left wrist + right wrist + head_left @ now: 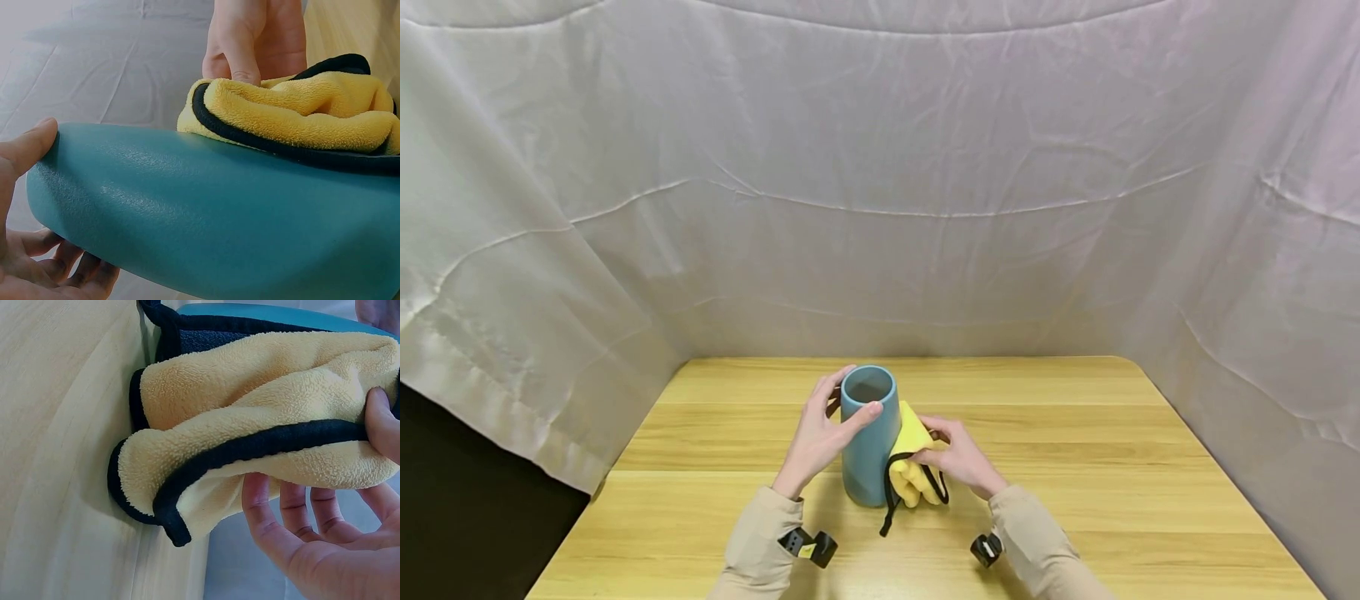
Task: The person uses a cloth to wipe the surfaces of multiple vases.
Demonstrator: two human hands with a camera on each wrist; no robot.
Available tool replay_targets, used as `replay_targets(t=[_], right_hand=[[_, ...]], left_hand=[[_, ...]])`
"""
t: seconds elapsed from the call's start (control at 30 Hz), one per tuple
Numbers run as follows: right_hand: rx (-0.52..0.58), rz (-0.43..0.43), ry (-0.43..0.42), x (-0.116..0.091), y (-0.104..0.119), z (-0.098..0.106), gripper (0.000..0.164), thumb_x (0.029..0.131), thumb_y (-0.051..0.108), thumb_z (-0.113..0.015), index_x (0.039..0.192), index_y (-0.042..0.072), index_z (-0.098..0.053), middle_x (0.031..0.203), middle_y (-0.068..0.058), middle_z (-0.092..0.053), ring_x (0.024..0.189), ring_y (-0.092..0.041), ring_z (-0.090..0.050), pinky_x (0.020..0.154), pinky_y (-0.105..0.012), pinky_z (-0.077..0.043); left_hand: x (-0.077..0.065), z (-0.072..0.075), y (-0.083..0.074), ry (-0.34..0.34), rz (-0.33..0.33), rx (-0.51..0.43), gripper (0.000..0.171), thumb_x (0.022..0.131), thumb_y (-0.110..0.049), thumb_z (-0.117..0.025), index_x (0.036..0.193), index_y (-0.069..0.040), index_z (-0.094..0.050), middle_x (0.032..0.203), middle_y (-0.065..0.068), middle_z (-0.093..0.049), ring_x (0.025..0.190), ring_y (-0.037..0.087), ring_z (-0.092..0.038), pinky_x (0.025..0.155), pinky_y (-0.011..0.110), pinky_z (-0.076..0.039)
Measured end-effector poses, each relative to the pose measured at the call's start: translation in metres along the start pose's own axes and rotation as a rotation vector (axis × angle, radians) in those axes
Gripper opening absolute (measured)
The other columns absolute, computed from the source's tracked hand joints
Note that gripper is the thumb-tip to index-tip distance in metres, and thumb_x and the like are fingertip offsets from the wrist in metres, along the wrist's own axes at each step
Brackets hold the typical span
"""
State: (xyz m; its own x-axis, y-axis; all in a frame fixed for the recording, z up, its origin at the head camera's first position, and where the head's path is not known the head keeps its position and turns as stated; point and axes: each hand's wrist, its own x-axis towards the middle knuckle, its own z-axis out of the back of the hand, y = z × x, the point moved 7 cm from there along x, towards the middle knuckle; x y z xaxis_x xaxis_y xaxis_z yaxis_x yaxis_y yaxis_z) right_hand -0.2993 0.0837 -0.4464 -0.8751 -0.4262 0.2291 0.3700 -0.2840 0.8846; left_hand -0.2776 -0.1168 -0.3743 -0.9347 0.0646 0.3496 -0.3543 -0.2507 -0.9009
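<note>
A tall blue vase [871,450] with a wide round mouth stands upright on the wooden table. My left hand [822,429] grips it near the rim, thumb on the near side and fingers round the far left. Against the vase's right side is a bunched yellow cloth [913,433] with black edging, its lower folds down by the tabletop. My right hand [958,457] holds this cloth, with the thumb [382,422] on one face and the fingers curled under the other. In the left wrist view the cloth [300,115] lies along the vase wall [206,206].
The wooden table [1075,500] runs back to a pale grey fabric curtain [925,267], which also hangs along both sides. Each wrist bears a small black camera [824,548]. A dark area [467,500] shows beyond the table at the lower left.
</note>
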Motion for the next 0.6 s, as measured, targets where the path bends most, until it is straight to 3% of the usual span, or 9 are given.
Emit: replay_targets(t=[0.4,0.6], right_hand=[[0.026,-0.017,-0.027,0.001,0.0,0.0,0.056,0.082,0.01,-0.079,0.136,0.008,-0.063,0.13,-0.015,-0.068,0.1,-0.009,-0.06,0.097,-0.037,-0.045],[0.054,0.001,-0.064,0.007,0.017,0.006,0.053,0.084,0.01,-0.078,0.136,0.01,-0.064,0.123,-0.015,-0.07,0.097,-0.009,-0.06,0.092,-0.035,-0.049]], left_hand=[[0.0,0.0,0.001,0.0,0.01,-0.005,0.062,0.087,-0.024,-0.079,0.143,-0.013,-0.054,0.134,0.012,-0.057,0.122,0.029,-0.056,0.114,0.054,-0.042],[0.001,0.0,0.001,-0.006,0.008,-0.002,0.061,0.087,-0.024,-0.08,0.142,-0.014,-0.054,0.134,0.011,-0.058,0.121,0.027,-0.056,0.113,0.052,-0.043]])
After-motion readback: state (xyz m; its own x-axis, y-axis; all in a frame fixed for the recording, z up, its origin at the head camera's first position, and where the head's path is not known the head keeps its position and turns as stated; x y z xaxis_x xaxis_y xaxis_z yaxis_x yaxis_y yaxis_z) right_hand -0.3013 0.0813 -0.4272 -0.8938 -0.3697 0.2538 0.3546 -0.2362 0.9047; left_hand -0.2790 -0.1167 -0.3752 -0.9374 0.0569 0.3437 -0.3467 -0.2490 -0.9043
